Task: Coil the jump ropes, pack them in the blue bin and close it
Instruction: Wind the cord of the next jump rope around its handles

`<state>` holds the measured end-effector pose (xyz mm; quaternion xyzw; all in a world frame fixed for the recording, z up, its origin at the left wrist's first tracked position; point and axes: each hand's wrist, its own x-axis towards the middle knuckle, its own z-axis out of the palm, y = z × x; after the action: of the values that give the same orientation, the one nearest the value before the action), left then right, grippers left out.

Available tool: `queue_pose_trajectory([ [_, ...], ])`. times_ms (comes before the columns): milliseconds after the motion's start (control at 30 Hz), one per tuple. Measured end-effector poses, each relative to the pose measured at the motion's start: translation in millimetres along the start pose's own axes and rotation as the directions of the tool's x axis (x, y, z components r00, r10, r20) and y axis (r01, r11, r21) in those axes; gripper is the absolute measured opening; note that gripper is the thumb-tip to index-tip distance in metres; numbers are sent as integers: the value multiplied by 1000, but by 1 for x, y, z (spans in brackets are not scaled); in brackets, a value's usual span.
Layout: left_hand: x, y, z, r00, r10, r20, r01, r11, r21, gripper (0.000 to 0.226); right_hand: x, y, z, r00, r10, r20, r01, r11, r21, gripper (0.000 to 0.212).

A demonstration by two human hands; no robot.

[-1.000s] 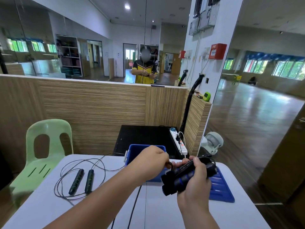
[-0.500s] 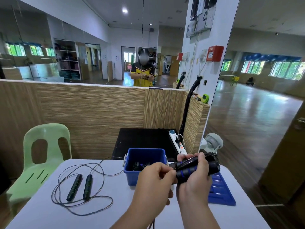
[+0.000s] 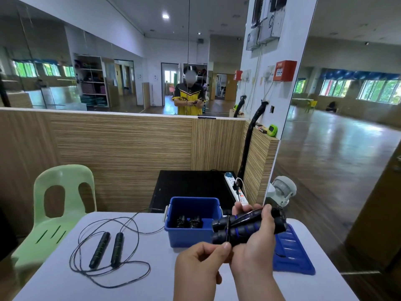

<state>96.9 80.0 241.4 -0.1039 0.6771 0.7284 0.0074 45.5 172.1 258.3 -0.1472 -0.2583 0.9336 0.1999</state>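
My right hand [image 3: 253,250] grips the two black-and-blue handles of a jump rope [image 3: 240,230], held side by side just right of the blue bin [image 3: 191,235]. My left hand [image 3: 201,266] pinches the thin black cord under the handles' left end, where it wraps round them. The open bin stands mid-table with black rope handles [image 3: 188,221] lying inside. Another jump rope [image 3: 108,246] with black handles lies uncoiled on the table's left. The blue lid [image 3: 293,255] lies flat to the bin's right, partly behind my right hand.
The white table [image 3: 134,285] has a green plastic chair [image 3: 63,205] at its left. Behind the bin are a black surface [image 3: 191,187] with a white power strip [image 3: 236,190], a wooden partition and a mirror wall. A small fan [image 3: 281,190] stands at the right.
My left hand has drawn back from in front of the bin toward me, pulling the cord down under the handles. The bin's inside has come into view.
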Motion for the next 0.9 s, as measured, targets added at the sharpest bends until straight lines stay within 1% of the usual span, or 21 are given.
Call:
queue_pose_trajectory([
  [67, 3, -4, -3, 992, -115, 47, 115, 993, 1, 46, -1, -1, 1, 1000, 0, 26, 0, 1000, 25, 28],
  [133, 9, -9, -7, 975, -177, 138, 174, 984, 32, 51, -2, -1, 3, 999, 16, 32, -17, 999, 33, 29],
  [167, 13, -12, -8, 969, -164, 186, 157, 986, 53, 51, -3, -1, 4, 999, 35, 31, -36, 998, 49, 30],
  [233, 22, -16, -14, 949, -84, 304, 53, 993, 109, 54, -4, 0, 6, 996, 83, 35, -86, 992, 89, 31],
  [300, 33, -21, -22, 892, 8, 451, -85, 985, 151, 61, -6, 1, 7, 990, 130, 56, -135, 984, 115, 33],
  [367, 42, -21, -30, 828, 44, 559, -181, 965, 191, 60, -9, 3, 8, 983, 168, 79, -177, 976, 124, 40],
  [400, 45, -20, -33, 801, 36, 598, -193, 961, 201, 60, -11, 4, 8, 979, 186, 80, -195, 973, 123, 42],
  [467, 52, -15, -39, 755, -10, 656, -150, 971, 187, 65, -14, 3, 8, 972, 224, 73, -232, 964, 130, 40],
  [500, 56, -12, -42, 734, -37, 679, -128, 973, 191, 61, -15, 2, 8, 966, 249, 68, -257, 956, 141, 39],
  [533, 60, -8, -44, 711, -64, 701, -125, 968, 216, 50, -16, 0, 8, 959, 275, 65, -282, 947, 151, 38],
  [600, 67, -1, -49, 684, -81, 725, -175, 946, 271, 19, -19, -3, 6, 947, 316, 61, -322, 935, 151, 38],
  [633, 71, 1, -51, 683, -74, 727, -212, 932, 295, 12, -20, -3, 5, 943, 328, 60, -334, 932, 140, 39],
  [700, 81, 4, -54, 682, -51, 730, -312, 882, 353, 14, -22, -5, 3, 940, 335, 66, -341, 933, 112, 43],
  [733, 85, 7, -55, 667, -35, 745, -380, 844, 379, 12, -23, -5, 2, 939, 336, 74, -342, 934, 101, 46],
  [800, 92, 12, -55, 636, -18, 772, -525, 722, 450, 7, -25, -5, -1, 930, 354, 98, -362, 929, 77, 50],
  [833, 94, 15, -54, 634, -20, 773, -578, 652, 491, 5, -26, -5, -2, 920, 375, 112, -383, 922, 61, 50],
  [900, 100, 18, -51, 647, 1, 762, -647, 531, 548, 16, -27, -7, -5, 893, 425, 147, -433, 901, 25, 47],
])
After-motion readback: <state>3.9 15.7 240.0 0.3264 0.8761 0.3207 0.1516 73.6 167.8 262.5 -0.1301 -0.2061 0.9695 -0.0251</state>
